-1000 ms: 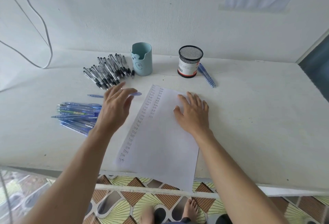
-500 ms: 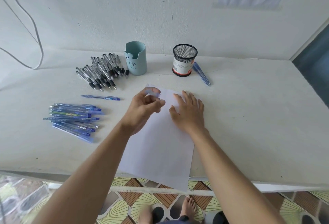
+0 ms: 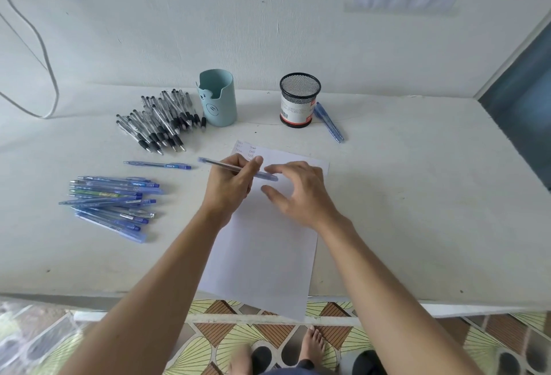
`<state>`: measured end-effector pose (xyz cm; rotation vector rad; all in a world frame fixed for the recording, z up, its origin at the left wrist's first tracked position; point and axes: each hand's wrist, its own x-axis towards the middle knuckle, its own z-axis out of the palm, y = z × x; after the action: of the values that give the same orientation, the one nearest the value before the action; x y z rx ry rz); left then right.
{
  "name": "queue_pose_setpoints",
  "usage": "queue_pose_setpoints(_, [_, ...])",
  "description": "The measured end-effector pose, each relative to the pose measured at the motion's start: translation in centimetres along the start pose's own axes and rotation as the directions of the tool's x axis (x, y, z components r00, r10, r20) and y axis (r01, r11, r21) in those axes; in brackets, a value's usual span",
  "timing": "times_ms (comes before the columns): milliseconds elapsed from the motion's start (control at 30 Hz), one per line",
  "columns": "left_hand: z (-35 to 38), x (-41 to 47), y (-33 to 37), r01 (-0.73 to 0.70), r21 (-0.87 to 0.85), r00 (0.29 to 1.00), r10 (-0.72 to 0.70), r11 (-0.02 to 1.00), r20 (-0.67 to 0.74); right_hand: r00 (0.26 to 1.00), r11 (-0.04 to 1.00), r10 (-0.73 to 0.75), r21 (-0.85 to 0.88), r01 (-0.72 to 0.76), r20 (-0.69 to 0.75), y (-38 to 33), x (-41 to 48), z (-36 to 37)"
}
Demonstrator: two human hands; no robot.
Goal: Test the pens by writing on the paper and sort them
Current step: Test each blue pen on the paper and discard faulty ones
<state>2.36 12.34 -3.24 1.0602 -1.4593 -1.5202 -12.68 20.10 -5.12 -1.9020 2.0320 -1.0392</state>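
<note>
Few marks showed on the paper (image 3: pixel 268 255): short rows of test words sat at its far left corner and the rest of the sheet was blank, so the testing looked to be in its early part. The sheet lay mid-counter, its near end hanging over the front edge of the counter (image 3: pixel 417 195).

A heap of black-grip pens (image 3: pixel 158 124) lay toward the back edge, just beside the teal cup (image 3: pixel 219 97). A heap of blue pens (image 3: pixel 113 204) lay toward the left edge, with a single blue pen (image 3: pixel 158 165) apart between the two heaps. Two more blue pens (image 3: pixel 328 121) lay against the mesh holder (image 3: pixel 299 100). Which heap was tested I could not tell, and both cups seemed empty, though their insides were poorly seen.

The left hand (image 3: pixel 231 186) hovered over the paper's far end, its fingers (image 3: pixel 253 166) curled round the pen in hand (image 3: pixel 214 163), which lay almost level. The right hand (image 3: pixel 301 195) was just beside it, thumb and forefinger spread wide at the pen's right end, holding nothing. It was probably about to uncap the pen or take it.
</note>
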Motion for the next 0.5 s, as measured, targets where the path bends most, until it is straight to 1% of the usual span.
queue_pose_setpoints(67, [0.2, 0.1, 0.0, -0.011, 0.05, 1.0, 0.011, 0.999, -0.013, 0.999, 0.999, -0.037, -0.005, 0.037, -0.001, -0.1, 0.0, 0.2])
queue_pose_setpoints(133, [0.5, 0.0, 0.2, -0.003, 0.062, 1.0, 0.004, 0.998, -0.017, 0.998, 0.999, -0.053, -0.01, 0.053, -0.021, -0.3, -0.1, 0.3])
queue_pose_setpoints(233, [1.0, 0.1, 0.4, 0.051, 0.012, 0.997, -0.05, 0.999, -0.064, 0.994, 0.992, -0.079, -0.103, 0.071, -0.076, -0.7, -0.3, 0.2])
queue_pose_setpoints(300, [1.2, 0.4, 0.5, 0.108, -0.043, 0.988, -0.112, 0.993, -0.102, 0.992, 0.976, -0.088, -0.208, 0.068, -0.089, -1.1, -0.3, 0.0])
queue_pose_setpoints(367, [1.3, 0.6, 0.5, 0.159, -0.099, 0.979, -0.17, 0.982, -0.11, 0.992, 0.956, -0.085, -0.287, 0.055, -0.094, -1.7, -0.2, -0.2])
queue_pose_setpoints(433, [1.4, 0.8, 0.6, 0.205, -0.127, 0.97, -0.219, 0.971, -0.11, 0.992, 0.947, -0.069, -0.319, 0.033, -0.102, -2.1, -0.1, -0.3])
queue_pose_setpoints(500, [1.5, 0.8, 0.7, 0.235, -0.137, 0.962, -0.251, 0.962, -0.11, 0.995, 0.949, -0.048, -0.314, 0.017, -0.09, -2.3, 0.0, -0.5])
